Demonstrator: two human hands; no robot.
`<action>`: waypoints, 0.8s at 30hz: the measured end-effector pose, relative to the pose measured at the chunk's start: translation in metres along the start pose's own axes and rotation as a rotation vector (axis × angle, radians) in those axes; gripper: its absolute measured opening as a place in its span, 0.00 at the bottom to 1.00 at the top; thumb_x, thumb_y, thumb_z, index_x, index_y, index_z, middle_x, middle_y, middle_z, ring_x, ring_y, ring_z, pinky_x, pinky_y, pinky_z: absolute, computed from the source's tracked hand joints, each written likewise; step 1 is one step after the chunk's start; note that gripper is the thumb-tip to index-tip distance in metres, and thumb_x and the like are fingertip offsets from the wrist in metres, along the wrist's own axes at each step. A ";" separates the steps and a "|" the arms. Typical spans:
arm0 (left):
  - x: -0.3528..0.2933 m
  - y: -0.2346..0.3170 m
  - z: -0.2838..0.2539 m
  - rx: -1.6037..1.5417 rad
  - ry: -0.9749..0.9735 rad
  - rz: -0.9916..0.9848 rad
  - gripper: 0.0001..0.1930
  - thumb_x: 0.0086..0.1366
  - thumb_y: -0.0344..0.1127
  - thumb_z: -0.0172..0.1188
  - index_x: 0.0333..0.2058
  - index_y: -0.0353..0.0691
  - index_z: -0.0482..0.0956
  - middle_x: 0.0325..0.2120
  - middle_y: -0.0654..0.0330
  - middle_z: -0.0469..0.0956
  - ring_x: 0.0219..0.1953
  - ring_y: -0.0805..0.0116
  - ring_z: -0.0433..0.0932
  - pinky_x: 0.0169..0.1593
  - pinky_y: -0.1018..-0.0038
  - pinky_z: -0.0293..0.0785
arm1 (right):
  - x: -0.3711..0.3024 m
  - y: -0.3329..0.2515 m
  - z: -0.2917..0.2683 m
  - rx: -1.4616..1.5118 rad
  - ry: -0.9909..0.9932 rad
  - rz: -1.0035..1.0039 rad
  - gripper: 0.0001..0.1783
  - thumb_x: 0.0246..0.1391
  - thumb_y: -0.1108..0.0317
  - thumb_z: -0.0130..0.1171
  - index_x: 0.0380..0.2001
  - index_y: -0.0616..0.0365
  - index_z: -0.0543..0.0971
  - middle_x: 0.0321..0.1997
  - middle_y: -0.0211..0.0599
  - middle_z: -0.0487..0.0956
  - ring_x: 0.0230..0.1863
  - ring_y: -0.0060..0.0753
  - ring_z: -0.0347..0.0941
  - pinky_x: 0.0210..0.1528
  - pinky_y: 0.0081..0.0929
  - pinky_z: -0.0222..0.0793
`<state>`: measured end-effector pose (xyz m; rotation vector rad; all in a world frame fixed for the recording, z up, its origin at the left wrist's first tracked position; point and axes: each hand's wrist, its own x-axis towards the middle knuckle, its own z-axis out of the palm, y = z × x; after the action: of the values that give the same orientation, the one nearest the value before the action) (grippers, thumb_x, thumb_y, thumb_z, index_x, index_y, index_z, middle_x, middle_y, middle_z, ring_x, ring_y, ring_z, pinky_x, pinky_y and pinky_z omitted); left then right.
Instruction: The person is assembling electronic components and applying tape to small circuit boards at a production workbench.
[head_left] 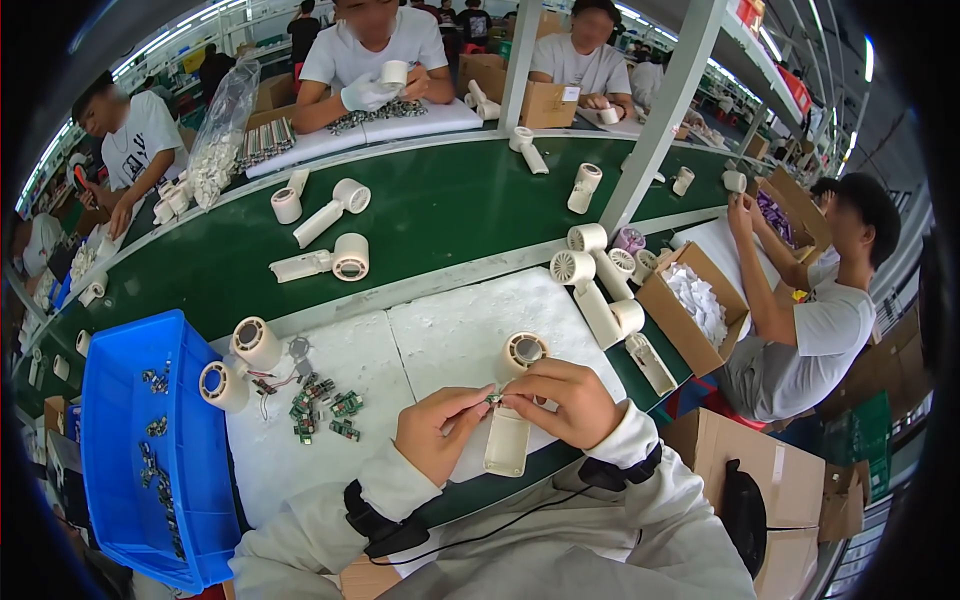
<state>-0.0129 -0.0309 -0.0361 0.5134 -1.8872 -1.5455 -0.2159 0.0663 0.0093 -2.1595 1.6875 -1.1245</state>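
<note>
A cream handheld-fan housing (507, 442) lies in front of me, its open hollow handle toward me and its round head (525, 350) beyond my fingers. My left hand (440, 430) is closed in a pinch on a small green circuit board (494, 399), just over the junction of head and handle. From the other side my right hand (570, 402) pinches at the same small board, its fingers partly covering the housing. Exactly how the board meets the housing is hidden by my fingertips.
Loose circuit boards (315, 405) lie on the white foam sheet (430, 350), beside two fan heads (256, 343). A blue bin (205, 450) stands left. Beyond runs a green conveyor (420, 225) carrying fan housings. A carton of white pieces (692, 305) and co-workers are around.
</note>
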 end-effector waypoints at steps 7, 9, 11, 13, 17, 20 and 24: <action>0.000 0.002 0.000 -0.006 -0.021 -0.015 0.14 0.72 0.24 0.58 0.54 0.34 0.81 0.45 0.51 0.83 0.43 0.69 0.83 0.49 0.76 0.79 | 0.003 0.004 -0.003 0.026 -0.038 -0.041 0.06 0.55 0.73 0.68 0.36 0.62 0.85 0.32 0.39 0.80 0.31 0.43 0.78 0.32 0.34 0.74; 0.001 0.000 0.000 0.043 -0.040 0.014 0.14 0.71 0.23 0.59 0.54 0.34 0.82 0.44 0.51 0.83 0.42 0.68 0.83 0.48 0.76 0.79 | 0.004 0.006 -0.005 -0.046 -0.102 -0.099 0.06 0.54 0.74 0.68 0.36 0.61 0.85 0.31 0.39 0.80 0.30 0.44 0.78 0.32 0.34 0.74; 0.001 0.000 -0.001 0.063 -0.050 0.020 0.14 0.70 0.22 0.59 0.54 0.35 0.82 0.44 0.50 0.83 0.42 0.67 0.83 0.47 0.76 0.79 | 0.004 0.007 -0.003 -0.044 -0.084 -0.107 0.06 0.54 0.74 0.68 0.36 0.62 0.85 0.30 0.39 0.79 0.29 0.42 0.77 0.31 0.33 0.73; 0.000 0.006 -0.001 0.180 -0.012 0.106 0.15 0.69 0.22 0.60 0.53 0.36 0.82 0.43 0.51 0.82 0.39 0.65 0.84 0.44 0.75 0.79 | 0.004 0.008 -0.003 -0.048 -0.046 -0.142 0.06 0.54 0.75 0.68 0.36 0.62 0.85 0.29 0.37 0.79 0.26 0.37 0.76 0.29 0.31 0.71; -0.002 0.009 0.002 0.282 0.056 0.148 0.16 0.67 0.21 0.61 0.53 0.37 0.83 0.40 0.52 0.82 0.36 0.63 0.84 0.41 0.74 0.78 | -0.004 -0.018 0.019 0.112 0.064 0.266 0.05 0.55 0.76 0.68 0.35 0.64 0.85 0.28 0.35 0.79 0.25 0.26 0.73 0.28 0.23 0.68; -0.004 0.007 0.006 0.320 0.114 0.177 0.16 0.66 0.21 0.62 0.53 0.38 0.83 0.37 0.53 0.82 0.35 0.63 0.83 0.39 0.73 0.78 | -0.004 -0.024 0.028 0.150 0.138 0.332 0.06 0.54 0.77 0.68 0.35 0.65 0.85 0.27 0.33 0.78 0.24 0.21 0.70 0.27 0.20 0.65; -0.004 0.005 0.006 0.367 0.196 0.234 0.17 0.66 0.22 0.63 0.53 0.39 0.83 0.37 0.53 0.81 0.34 0.62 0.83 0.37 0.72 0.78 | 0.003 -0.032 0.042 0.174 0.193 0.389 0.06 0.53 0.77 0.68 0.35 0.65 0.85 0.27 0.32 0.78 0.23 0.18 0.69 0.26 0.19 0.64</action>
<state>-0.0141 -0.0226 -0.0329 0.5575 -2.0019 -0.9676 -0.1640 0.0622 -0.0011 -1.5730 1.8998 -1.3332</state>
